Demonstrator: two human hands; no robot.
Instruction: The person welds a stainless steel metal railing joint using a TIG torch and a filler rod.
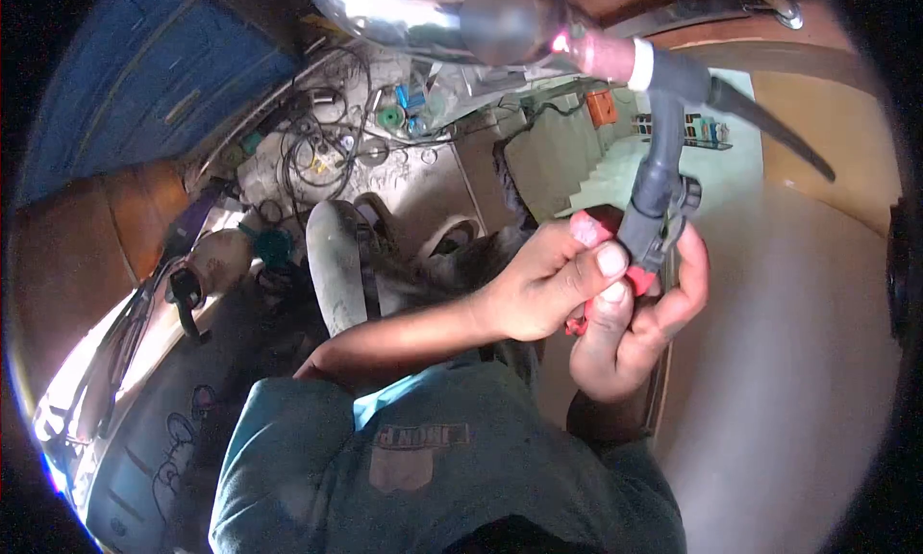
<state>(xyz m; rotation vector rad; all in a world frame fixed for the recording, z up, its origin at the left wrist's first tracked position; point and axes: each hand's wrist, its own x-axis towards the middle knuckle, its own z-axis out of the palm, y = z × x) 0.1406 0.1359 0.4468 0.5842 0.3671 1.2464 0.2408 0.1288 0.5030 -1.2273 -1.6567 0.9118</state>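
Observation:
A TIG welding torch point(665, 136) is held up in front of me, its black handle bent and its long back cap slanting to the right. The pink nozzle point(604, 58) with a white ring behind it lies close to a shiny rounded metal piece point(433, 11) at the top. My left hand point(538, 283) pinches the lower end of the torch handle from the left. Closed around the same end from below and the right is my right hand point(639, 333). Something red point(642, 281) shows between the fingers; its kind is partly hidden.
Cables point(312, 160) lie tangled on the floor, with a green roll point(391, 117) and small blue items nearby. A blue panel point(159, 92) stands at left. An orange box point(602, 108) is farther off. A pale board point(769, 362) runs along my right.

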